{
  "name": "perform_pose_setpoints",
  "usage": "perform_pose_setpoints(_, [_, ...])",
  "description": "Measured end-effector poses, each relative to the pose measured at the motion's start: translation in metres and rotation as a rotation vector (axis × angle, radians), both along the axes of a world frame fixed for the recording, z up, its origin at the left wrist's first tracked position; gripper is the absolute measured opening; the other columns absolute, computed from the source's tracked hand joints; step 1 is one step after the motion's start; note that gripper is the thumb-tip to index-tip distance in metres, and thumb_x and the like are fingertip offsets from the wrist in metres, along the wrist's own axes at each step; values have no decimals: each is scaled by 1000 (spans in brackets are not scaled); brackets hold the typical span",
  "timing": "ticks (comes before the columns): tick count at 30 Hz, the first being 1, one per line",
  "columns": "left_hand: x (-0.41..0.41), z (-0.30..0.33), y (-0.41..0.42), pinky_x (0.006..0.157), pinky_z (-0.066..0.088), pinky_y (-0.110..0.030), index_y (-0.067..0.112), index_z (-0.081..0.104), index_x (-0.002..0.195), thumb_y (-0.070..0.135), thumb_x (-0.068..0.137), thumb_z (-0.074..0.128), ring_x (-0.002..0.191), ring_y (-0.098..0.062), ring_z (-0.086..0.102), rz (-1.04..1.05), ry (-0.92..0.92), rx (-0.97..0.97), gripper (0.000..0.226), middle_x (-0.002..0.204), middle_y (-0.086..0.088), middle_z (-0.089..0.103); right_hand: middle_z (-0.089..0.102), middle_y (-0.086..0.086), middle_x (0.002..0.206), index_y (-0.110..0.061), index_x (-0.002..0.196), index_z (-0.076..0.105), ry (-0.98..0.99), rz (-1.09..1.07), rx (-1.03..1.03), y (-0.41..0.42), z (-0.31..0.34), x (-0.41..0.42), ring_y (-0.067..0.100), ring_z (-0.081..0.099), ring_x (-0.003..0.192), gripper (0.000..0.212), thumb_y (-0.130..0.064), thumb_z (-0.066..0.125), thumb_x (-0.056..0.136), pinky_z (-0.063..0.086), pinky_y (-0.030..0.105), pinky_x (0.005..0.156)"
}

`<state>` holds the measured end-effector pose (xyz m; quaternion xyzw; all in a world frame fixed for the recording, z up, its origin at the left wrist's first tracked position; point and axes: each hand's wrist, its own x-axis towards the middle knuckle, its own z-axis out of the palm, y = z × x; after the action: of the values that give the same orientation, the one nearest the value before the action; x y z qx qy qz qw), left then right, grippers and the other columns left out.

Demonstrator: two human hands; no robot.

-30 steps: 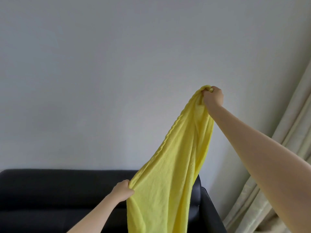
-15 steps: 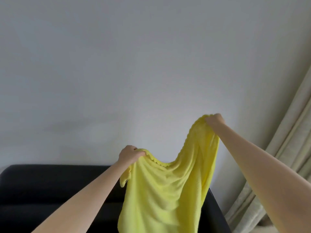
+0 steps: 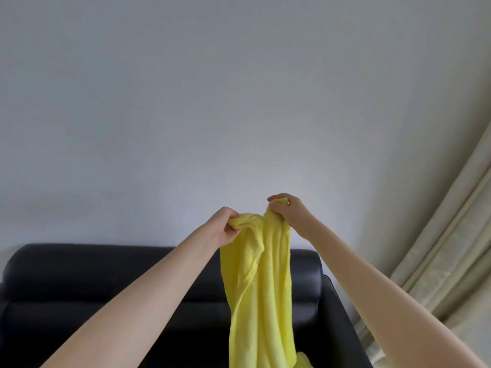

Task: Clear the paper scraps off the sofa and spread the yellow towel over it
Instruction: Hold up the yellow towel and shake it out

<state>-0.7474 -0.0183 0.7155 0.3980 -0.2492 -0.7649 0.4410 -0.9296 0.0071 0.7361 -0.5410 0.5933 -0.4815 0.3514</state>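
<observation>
I see both hands raised in front of the wall: my left hand (image 3: 225,226) and right hand (image 3: 285,208) each hold a tight grip on the yellow towel's (image 3: 261,293) bunched top edge, close together. It hangs in folds over the black sofa (image 3: 93,282), by the curtain (image 3: 438,261).

Ahead of you the plain wall (image 3: 212,102) blocks reach beyond the black sofa (image 3: 106,282). The hanging yellow towel (image 3: 260,288) screens the sofa's right end; curtains (image 3: 451,248) close the right side.
</observation>
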Motion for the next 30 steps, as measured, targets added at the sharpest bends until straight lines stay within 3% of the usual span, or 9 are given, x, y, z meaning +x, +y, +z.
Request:
perform_pose_setpoints(3, [-2,4,2,50,54,-24,5,45,68,-11,81,37,54,-18,52,-65,-51,18,22,64,-9,49,63,0,98,-15,110,66,164,57,-50,2,-3,3,13,58,82,27,-4,48,93,48,20,67])
perform_pose_setpoints(7, [2,13,8,57,58,-28,3,47,66,-11,81,36,57,-21,59,-232,-156,-22,23,67,-13,57,66,1,104,-14,99,69,214,107,-69,6,-9,-5,12,60,90,34,4,41,91,48,15,72])
perform_pose_setpoints(10, [2,17,8,57,59,-32,4,45,68,-9,83,35,63,-23,60,-219,-134,-13,23,71,-12,53,68,-1,98,-14,94,69,189,269,56,9,-17,-8,14,61,93,21,-26,52,96,48,25,84])
perform_pose_setpoints(12, [1,18,7,59,59,-35,-1,48,80,-8,85,36,70,-26,62,-193,-104,-6,15,77,-15,55,69,-2,95,-17,96,68,178,345,127,11,-19,-6,16,63,90,40,-55,55,89,48,31,84])
perform_pose_setpoints(16, [0,13,4,69,59,-35,-1,48,90,-1,83,40,72,-28,59,-143,-45,18,10,79,-14,52,59,-6,78,-21,83,64,360,419,143,11,-20,-1,14,54,76,27,-47,71,80,41,27,72])
perform_pose_setpoints(18, [-1,9,5,83,55,-36,-4,49,93,9,86,44,77,-31,59,-133,-31,9,16,82,-16,56,66,1,83,-16,85,66,288,418,179,11,-21,-1,22,61,79,31,-45,74,77,48,33,76])
perform_pose_setpoints(21, [-8,0,10,90,49,-36,-3,49,102,28,91,48,88,-30,61,-192,-281,-52,33,93,-17,59,70,14,106,-10,101,68,-7,274,226,3,-27,-1,28,67,97,41,-43,75,77,52,45,94])
perform_pose_setpoints(26, [-22,-18,15,83,40,-31,15,43,117,40,95,41,100,-20,51,-189,-995,-526,33,110,-1,49,67,14,102,-6,97,65,-410,68,297,-4,-30,3,26,64,98,23,-26,70,86,48,43,100])
perform_pose_setpoints(30, [-22,-34,19,84,45,-25,21,50,113,33,92,54,101,-9,56,-26,-985,-985,25,111,7,56,68,18,101,0,101,64,-501,57,315,-2,-28,10,30,67,97,29,-20,73,83,47,46,100])
